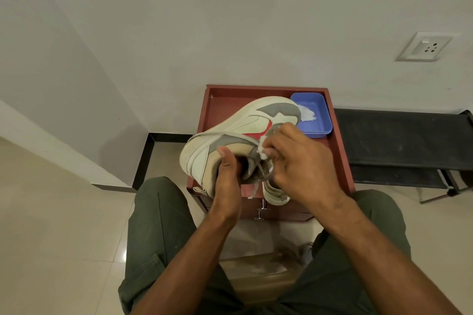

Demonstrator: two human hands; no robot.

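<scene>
Left hand: we grip the shoe.
Right hand: we pinch a wad on it.
Tray: worktop's far right corner.

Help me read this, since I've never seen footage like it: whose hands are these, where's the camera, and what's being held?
No machine here: a seated person wears one camera on the head, looking down at their own hands. The left hand grips a white and grey sneaker. The right hand pinches a white wad against the shoe near its laces. Below stands a reddish table with a raised rim; on it lie a second shoe and a blue tray holding some white material.
</scene>
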